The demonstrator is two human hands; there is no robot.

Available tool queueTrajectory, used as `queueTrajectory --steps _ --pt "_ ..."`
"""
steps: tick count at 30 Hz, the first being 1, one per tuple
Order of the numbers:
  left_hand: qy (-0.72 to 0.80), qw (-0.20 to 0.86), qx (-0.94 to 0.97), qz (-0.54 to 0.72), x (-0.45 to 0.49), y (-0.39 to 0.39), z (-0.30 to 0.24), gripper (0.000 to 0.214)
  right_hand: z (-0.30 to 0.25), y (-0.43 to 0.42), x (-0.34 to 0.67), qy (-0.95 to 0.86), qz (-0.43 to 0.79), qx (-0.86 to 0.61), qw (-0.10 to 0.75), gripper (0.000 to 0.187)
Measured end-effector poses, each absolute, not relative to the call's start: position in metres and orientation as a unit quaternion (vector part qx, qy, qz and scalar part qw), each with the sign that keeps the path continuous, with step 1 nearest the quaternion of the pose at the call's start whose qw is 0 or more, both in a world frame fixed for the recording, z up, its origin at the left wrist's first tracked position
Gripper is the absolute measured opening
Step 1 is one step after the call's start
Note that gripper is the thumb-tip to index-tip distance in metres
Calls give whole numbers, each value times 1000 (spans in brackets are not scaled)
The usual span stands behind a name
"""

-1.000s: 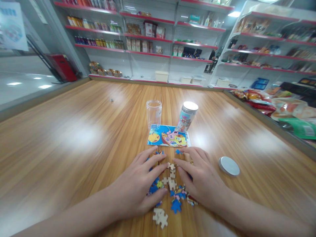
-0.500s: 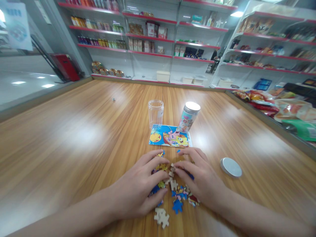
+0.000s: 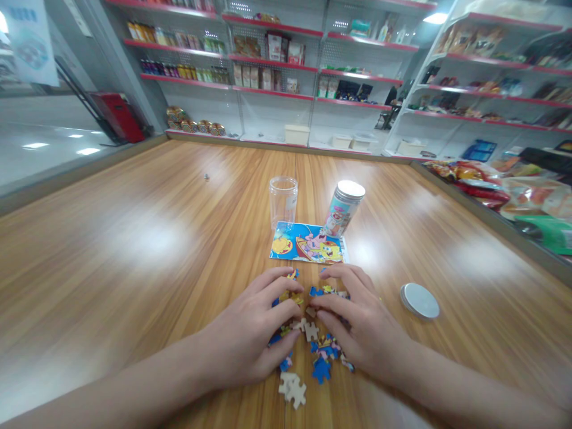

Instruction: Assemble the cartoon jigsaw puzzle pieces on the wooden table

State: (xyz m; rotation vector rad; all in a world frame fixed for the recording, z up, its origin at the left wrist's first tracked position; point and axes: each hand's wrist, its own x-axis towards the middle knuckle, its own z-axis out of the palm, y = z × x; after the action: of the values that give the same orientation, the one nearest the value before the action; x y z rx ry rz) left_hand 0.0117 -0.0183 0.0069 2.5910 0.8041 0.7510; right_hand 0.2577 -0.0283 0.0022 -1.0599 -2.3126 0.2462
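Note:
A loose heap of jigsaw puzzle pieces point(image 3: 320, 369) lies on the table between my hands, some blue and printed, some with the bare beige side up. My left hand point(image 3: 254, 325) curves over the heap's left part, fingers apart, covering several pieces. Thumb and index finger of my right hand point(image 3: 361, 319) close on a small beige puzzle piece point(image 3: 310, 311); its other fingers rest over pieces on the right. Two joined-looking beige pieces point(image 3: 292, 388) lie nearest me. Just beyond the heap is a printed cartoon picture card point(image 3: 304, 243).
Behind the card stand a clear plastic jar point(image 3: 283, 199) and a labelled can point(image 3: 343, 208) with a silver lid. A round silver lid point(image 3: 420, 300) lies to the right. Snack bags point(image 3: 478, 182) fill the right side, and stocked shelves point(image 3: 272, 59) line the back.
The beige piece at my right fingertips has tilted and dropped lower. More blue and yellow pieces now show by my right index finger. Both hands have shifted slightly.

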Motion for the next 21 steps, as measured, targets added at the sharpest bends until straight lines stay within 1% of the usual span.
queueTrajectory --steps 5,9,12,15,21 --pt "287 182 903 264 11 -18 6 6 2 -26 258 -866 90 -397 289 23" --pt "267 197 901 281 10 -16 3 8 4 -26 257 -869 81 -388 296 18" --pt "242 192 899 311 10 -13 2 11 4 -26 256 -867 82 -390 300 13" --pt "244 177 892 336 10 -11 1 11 2 -24 256 -859 97 -400 306 14" --pt "260 161 896 322 10 -10 0 9 4 -25 256 -838 97 -430 321 11"
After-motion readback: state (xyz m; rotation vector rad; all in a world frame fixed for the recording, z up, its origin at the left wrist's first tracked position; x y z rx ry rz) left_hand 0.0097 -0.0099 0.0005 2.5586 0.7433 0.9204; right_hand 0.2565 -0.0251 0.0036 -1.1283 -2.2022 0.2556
